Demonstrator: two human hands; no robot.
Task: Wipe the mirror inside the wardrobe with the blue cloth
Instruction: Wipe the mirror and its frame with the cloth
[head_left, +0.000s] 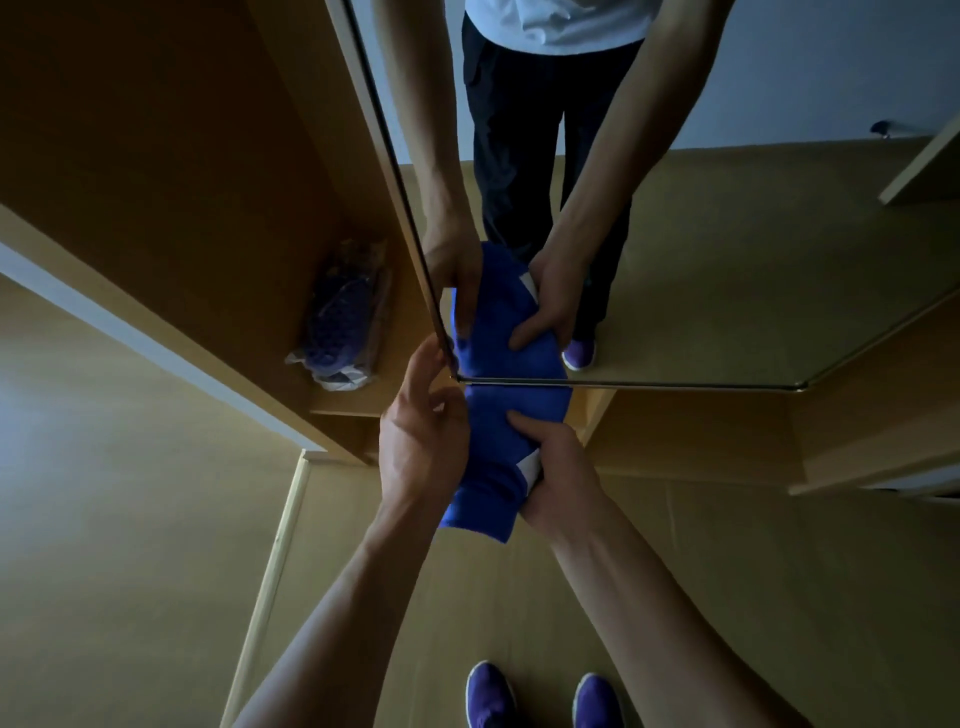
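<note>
The blue cloth (498, 457) is folded into a thick pad with a white tag at its right side, held right at the mirror's lower left corner. My left hand (421, 441) grips its left side, fingertips up by the mirror's edge. My right hand (556, 467) clasps its right side, thumb pressed on top. The mirror (727, 260) hangs inside the wardrobe, its dark frame running along the left and bottom. The cloth's top edge touches the glass at the bottom frame. The glass reflects both hands, the cloth and my legs.
Left of the mirror is an open wooden wardrobe compartment (182, 156) holding a plastic-wrapped purple item (337, 322) on its floor. A wardrobe door (130, 322) stands open on the left. My purple shoes (540, 696) stand on the wooden floor below.
</note>
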